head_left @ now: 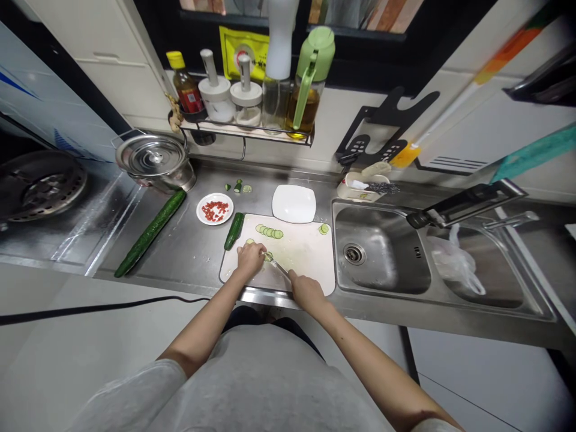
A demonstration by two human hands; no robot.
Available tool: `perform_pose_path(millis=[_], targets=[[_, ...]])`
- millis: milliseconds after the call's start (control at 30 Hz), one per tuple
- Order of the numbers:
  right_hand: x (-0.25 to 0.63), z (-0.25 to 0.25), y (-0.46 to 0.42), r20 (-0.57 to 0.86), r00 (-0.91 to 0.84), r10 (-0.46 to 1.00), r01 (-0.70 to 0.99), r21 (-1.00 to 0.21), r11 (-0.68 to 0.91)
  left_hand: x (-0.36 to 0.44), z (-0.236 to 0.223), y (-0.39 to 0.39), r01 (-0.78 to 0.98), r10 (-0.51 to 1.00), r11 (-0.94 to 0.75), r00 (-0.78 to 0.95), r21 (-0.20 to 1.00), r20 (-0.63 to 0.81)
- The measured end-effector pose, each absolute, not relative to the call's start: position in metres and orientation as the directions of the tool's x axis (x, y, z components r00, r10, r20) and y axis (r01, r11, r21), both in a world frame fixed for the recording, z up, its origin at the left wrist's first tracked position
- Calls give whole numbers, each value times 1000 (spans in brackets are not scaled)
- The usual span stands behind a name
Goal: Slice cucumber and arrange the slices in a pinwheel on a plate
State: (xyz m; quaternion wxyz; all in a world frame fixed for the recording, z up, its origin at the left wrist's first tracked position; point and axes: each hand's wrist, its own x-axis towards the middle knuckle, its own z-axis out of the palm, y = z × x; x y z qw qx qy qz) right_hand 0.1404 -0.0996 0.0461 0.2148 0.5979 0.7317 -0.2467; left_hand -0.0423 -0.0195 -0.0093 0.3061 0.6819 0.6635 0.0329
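My right hand (308,291) is closed round the handle of a knife (281,269), whose blade points up and left over a white cutting board (310,258). At the blade's tip is a thin cucumber slice (269,257). My left hand (251,260) has its fingers pinched at the edge of this slice; the exact grip is partly hidden. Behind them a row of overlapping cucumber slices (270,231) lies on the board. A cut length of cucumber (234,231) rests along the board's left edge. Another small stack of cucumber pieces (323,228) sits at its far right corner.
A whole cucumber (150,234) lies to the left. Behind the board stand a plate of red bits (215,209) and a white dish (294,203). A lidded steel pot (155,159) is at the back left, a sink (382,252) at the right. Cucumber ends (238,186) lie near the wall.
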Motion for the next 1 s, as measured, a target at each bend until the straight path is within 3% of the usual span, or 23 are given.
perform_pose_path(millis=[1000], targets=[[155,40,-116,-637,-206,743,978,-103,183,-35,-6,-26,914,936,55,94,401,-341]])
